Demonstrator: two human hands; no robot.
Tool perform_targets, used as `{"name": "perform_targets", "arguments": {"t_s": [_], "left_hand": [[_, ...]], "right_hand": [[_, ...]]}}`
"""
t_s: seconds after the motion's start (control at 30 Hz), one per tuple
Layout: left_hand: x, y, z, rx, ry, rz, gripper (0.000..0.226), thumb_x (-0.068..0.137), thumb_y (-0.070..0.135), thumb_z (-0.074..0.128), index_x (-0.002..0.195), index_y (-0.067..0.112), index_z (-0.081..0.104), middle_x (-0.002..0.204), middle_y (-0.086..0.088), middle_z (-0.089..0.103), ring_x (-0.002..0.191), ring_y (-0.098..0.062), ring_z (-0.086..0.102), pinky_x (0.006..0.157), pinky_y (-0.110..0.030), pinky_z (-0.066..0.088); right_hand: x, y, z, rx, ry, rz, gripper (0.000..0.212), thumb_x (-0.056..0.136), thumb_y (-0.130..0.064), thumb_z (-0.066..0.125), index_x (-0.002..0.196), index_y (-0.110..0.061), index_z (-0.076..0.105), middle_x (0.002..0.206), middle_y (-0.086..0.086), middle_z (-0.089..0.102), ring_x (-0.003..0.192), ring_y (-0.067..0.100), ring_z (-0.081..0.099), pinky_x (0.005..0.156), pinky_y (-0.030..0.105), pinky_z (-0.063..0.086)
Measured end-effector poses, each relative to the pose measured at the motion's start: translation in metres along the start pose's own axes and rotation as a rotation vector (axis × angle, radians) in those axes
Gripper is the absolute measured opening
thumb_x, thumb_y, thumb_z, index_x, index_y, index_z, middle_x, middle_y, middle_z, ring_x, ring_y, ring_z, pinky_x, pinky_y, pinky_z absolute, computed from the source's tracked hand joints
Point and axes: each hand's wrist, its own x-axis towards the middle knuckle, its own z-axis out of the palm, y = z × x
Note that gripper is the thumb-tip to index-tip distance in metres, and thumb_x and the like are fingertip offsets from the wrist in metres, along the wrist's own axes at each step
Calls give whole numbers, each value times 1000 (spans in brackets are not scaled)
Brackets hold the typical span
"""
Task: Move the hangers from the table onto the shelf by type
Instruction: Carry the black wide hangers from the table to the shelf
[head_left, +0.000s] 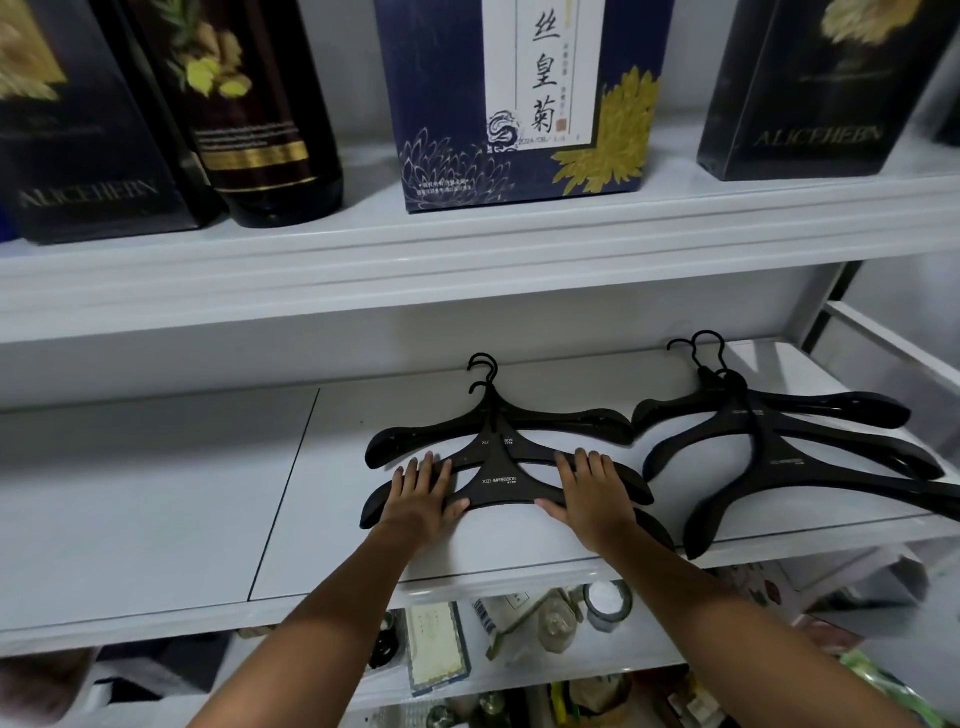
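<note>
Two piles of black hangers lie on the white middle shelf (156, 499). The left pile (498, 483) holds three broad hangers with white lettering, hooks pointing to the back. My left hand (423, 501) lies over the left arm of the front hanger, fingers spread on top and thumb hooked under its lower edge. My right hand (592, 501) grips the right arm of that hanger the same way. The right pile (779, 457) of three similar hangers sits apart from both hands, reaching the shelf's front right edge.
The shelf above (467, 249) carries a dark blue box (519, 104), black boxes (78, 156) (831, 104) and a dark bottle (260, 130). Bare shelf board stretches left of the hangers. Below the shelf are a tape roll (605, 605), small bottles and clutter.
</note>
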Motion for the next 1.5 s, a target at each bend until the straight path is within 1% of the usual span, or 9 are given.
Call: {"name": "perform_targets", "arguments": {"t_s": [0.03,0.13,0.2,0.43,0.6,0.8,0.97,1.2,1.5], "left_hand": [[0,0,0,6,-9,-6,100,65,69,-19,151,19,-8,159,-11,-12,148,-29,-7,121,-43,-3],[0,0,-1,16,-26,-6,70,95,58,6,151,19,-7,159,-12,-12,147,-30,-7,121,-44,-2],[-1,0,-2,9,-34,1,66,99,53,15,152,18,-5,159,-13,-12,147,-30,-7,120,-43,-2],[-7,5,-16,29,-41,17,63,100,50,17,152,19,3,159,-11,-10,147,-31,-9,119,-49,-2],[-14,10,-35,58,49,44,60,100,49,21,152,20,9,160,-9,-2,148,-30,-3,119,-49,0],[-18,13,-74,-20,106,153,56,97,41,38,147,21,25,150,-7,34,137,-27,33,114,-37,22],[-19,25,-105,-68,142,262,52,97,36,44,146,21,31,149,-6,38,134,-25,39,112,-33,26],[-19,66,-151,-145,228,416,47,95,27,51,141,26,40,141,-4,48,122,-23,50,103,-23,36],[-18,164,-187,-127,235,649,53,96,34,49,146,30,31,151,3,35,135,-17,38,109,-22,27]], "right_hand": [[1,0,3,5,-44,-1,77,84,-71,44,131,-12,57,117,14,64,107,28,60,99,36,45],[5,3,11,90,-139,-16,83,91,-69,26,149,-9,27,142,21,41,130,33,38,114,44,22],[6,5,11,122,-173,6,84,90,-71,24,150,-13,21,148,19,33,135,34,31,115,49,15],[10,4,-11,103,-423,102,87,86,-77,19,154,-24,6,158,18,7,143,40,11,114,61,4],[10,5,-30,121,-465,119,81,89,-70,32,153,-22,13,158,17,10,143,40,14,115,57,7],[11,26,-62,376,-209,22,44,96,-35,45,137,-21,45,134,6,56,125,25,48,103,37,33],[2,50,-92,510,-133,6,40,96,-24,47,136,-19,50,135,6,56,123,26,50,103,34,39],[-14,89,-130,471,-61,29,42,95,-22,45,137,-21,49,139,6,54,125,24,50,104,33,39],[-64,165,-160,402,45,165,44,95,-26,44,138,-29,47,141,4,52,123,28,51,101,35,42]]}}
